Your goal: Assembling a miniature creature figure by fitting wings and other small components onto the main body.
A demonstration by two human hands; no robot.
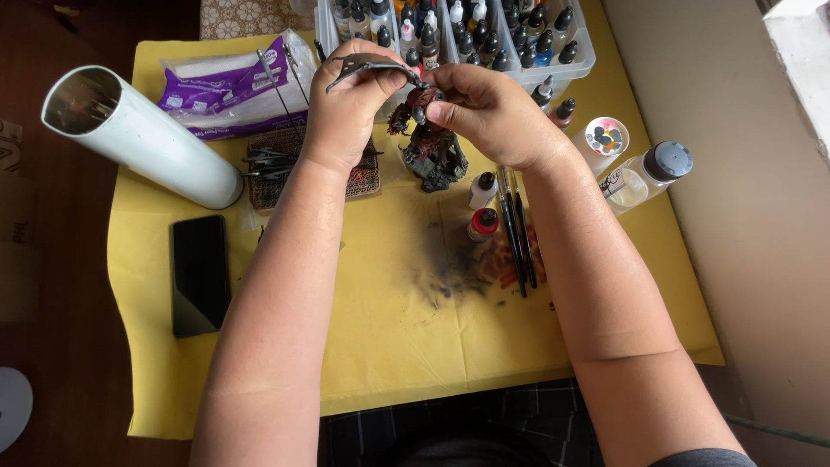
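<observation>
Two bare forearms rise from the bottom of the frame toward the upper middle, over a counter [259, 380] draped in one yellow sheet.

At far left, one white tube [143, 134] lies on its side, open mouth toward the upper left corner. Below it rests one black phone [200, 274], long axis running up and down the frame. One purple-and-white packet of wipes [226, 91] sits at the upper left, with one brown woven mat [285, 164] of dark small parts just beneath it.

The left hand [350, 108] pinches one grey wing piece [363, 64] between thumb and fingers; its long axis runs nearly level, with the tip pointing left and slightly down. The right hand [488, 112] is closed, fingertips pinching the top of one dark red figurine [432, 151], which stands upright on its base in the upper middle.

Right of the figurine lie two small dropper bottles [482, 207], then two or three black brushes [517, 233] pointing up the frame. One clear tray of many paint bottles [484, 39] fills the top edge. One clear jar with a grey lid [648, 173] lies at right.
</observation>
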